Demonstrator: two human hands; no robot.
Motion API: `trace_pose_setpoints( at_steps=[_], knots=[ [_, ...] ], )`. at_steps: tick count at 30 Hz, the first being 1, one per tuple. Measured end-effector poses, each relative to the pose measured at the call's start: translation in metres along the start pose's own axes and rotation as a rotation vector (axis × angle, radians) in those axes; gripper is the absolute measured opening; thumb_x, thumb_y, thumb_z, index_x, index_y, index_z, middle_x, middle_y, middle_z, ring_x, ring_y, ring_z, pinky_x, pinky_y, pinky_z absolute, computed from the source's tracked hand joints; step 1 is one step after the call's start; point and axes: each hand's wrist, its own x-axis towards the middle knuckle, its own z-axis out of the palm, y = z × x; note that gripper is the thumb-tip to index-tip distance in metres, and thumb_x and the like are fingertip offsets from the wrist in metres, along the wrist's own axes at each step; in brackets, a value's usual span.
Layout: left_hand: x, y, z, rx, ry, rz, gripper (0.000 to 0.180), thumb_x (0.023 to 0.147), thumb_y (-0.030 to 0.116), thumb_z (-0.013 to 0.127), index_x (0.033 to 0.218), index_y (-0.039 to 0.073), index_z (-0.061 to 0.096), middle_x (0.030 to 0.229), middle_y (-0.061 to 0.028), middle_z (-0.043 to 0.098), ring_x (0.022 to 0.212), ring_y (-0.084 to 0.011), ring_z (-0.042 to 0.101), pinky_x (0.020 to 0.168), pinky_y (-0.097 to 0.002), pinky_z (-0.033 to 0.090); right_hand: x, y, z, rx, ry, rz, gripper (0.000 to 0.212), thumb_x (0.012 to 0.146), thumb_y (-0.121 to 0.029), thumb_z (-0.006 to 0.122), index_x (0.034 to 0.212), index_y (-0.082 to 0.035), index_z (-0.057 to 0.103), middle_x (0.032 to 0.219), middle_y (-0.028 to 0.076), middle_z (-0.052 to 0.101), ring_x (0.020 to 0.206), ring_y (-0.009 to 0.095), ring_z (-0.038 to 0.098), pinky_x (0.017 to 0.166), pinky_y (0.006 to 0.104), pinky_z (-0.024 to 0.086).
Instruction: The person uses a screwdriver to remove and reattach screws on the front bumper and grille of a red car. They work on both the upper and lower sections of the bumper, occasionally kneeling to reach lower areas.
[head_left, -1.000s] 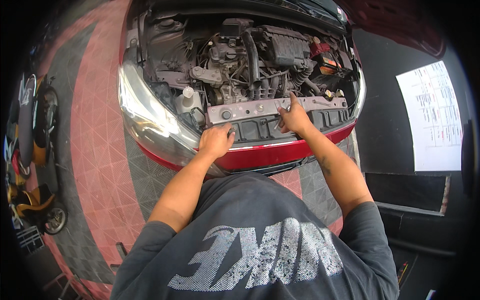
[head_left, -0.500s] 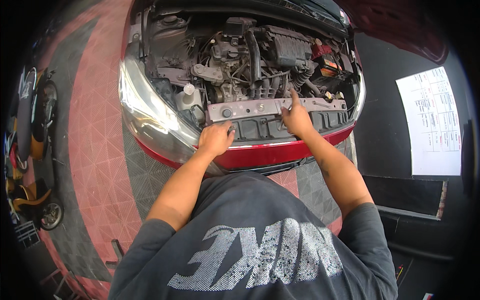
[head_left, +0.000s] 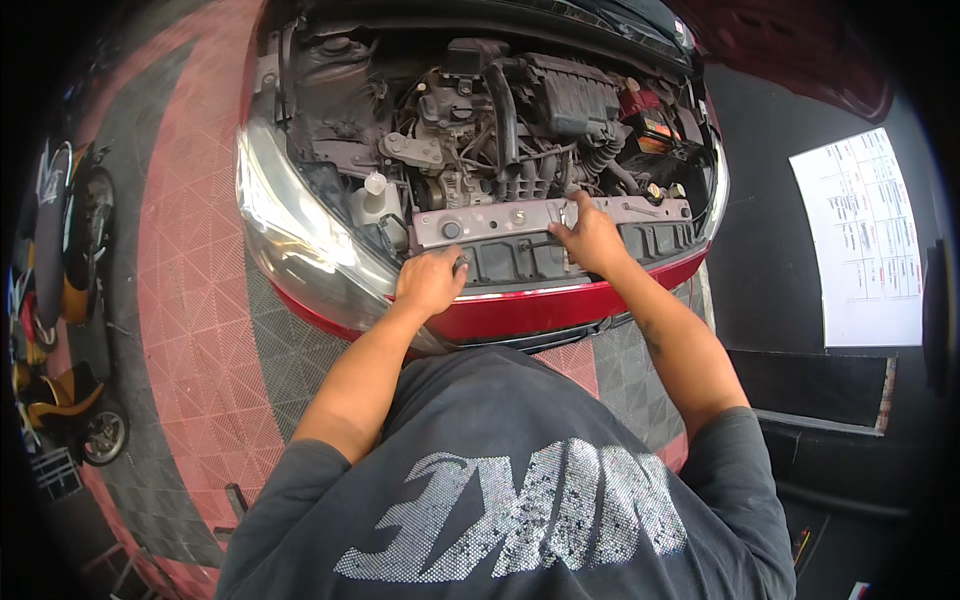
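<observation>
In front of me is a red car's engine bay [head_left: 510,150] with the bonnet raised. My left hand [head_left: 430,280] rests at the front edge of the bay, left of the middle. Its fingers curl around a small dark thing that I cannot make out. My right hand [head_left: 595,243] is over the metal front crossbar [head_left: 480,217], right of its middle. Index finger and thumb stand apart beside the silvery latch area [head_left: 563,215]; the other fingers are bent and partly hidden. Below the crossbar lies a black ribbed plastic panel [head_left: 500,258].
The headlight [head_left: 300,210] and a white fluid reservoir [head_left: 375,198] are to the left. A battery [head_left: 655,135] sits at the right of the bay, beside the air filter box [head_left: 570,95]. Motorbikes [head_left: 75,290] stand far left; a printed sheet [head_left: 862,240] lies right.
My right index finger, stretched out forward before, has bent and drawn back toward the crossbar, with the thumb now spread from it. My left hand has hardly moved.
</observation>
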Motion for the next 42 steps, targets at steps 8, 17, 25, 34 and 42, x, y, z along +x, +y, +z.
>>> trace_pose_setpoints(
  at_steps=[8,17,25,34,42],
  knots=[
    [-0.001,-0.007,0.004,-0.018,0.002,0.015,0.027,0.099,0.032,0.066,0.117,0.012,0.071,0.088,-0.0202,0.076,0.09,-0.0422,0.073,0.083,-0.0541,0.057,-0.02,0.003,-0.034,-0.591,0.192,-0.629,0.051,0.091,-0.013,0.07,0.14,-0.012,0.061,0.12,0.009,0.071,0.118,0.033,0.067,0.09,0.0477,0.058],
    [0.0,0.0,0.002,0.004,-0.015,0.001,0.03,0.099,0.032,0.066,0.121,0.012,0.07,0.089,-0.0225,0.076,0.09,-0.0431,0.074,0.084,-0.0547,0.057,0.008,0.006,0.018,-0.172,0.231,-0.17,0.044,0.097,-0.032,0.075,0.127,-0.003,0.062,0.089,0.018,0.077,0.084,0.032,0.076,0.081,0.0483,0.059],
    [0.001,0.001,0.002,-0.006,-0.013,0.009,0.03,0.099,0.033,0.066,0.121,0.012,0.07,0.09,-0.0229,0.076,0.091,-0.0439,0.074,0.084,-0.0551,0.057,0.017,0.023,0.025,-0.028,0.26,-0.024,0.072,0.095,-0.029,0.078,0.152,0.0,0.045,0.109,0.028,0.073,0.1,0.042,0.073,0.092,0.0502,0.058],
    [0.006,0.001,0.003,0.001,-0.015,0.029,0.032,0.098,0.033,0.067,0.122,0.011,0.07,0.095,-0.0218,0.077,0.094,-0.043,0.073,0.086,-0.0537,0.057,-0.036,0.012,-0.062,-0.293,0.195,-0.513,0.06,0.087,-0.006,0.075,0.144,-0.015,0.061,0.144,0.019,0.058,0.132,0.041,0.057,0.106,0.0496,0.052],
    [0.003,-0.008,0.009,0.075,-0.055,-0.006,0.032,0.099,0.035,0.065,0.125,0.017,0.068,0.097,-0.0218,0.077,0.092,-0.0433,0.074,0.083,-0.0549,0.056,-0.181,0.08,-0.009,0.29,0.463,0.012,0.048,0.096,-0.02,0.074,0.14,-0.005,0.062,0.136,0.022,0.064,0.123,0.041,0.064,0.103,0.0443,0.052]
  ],
)
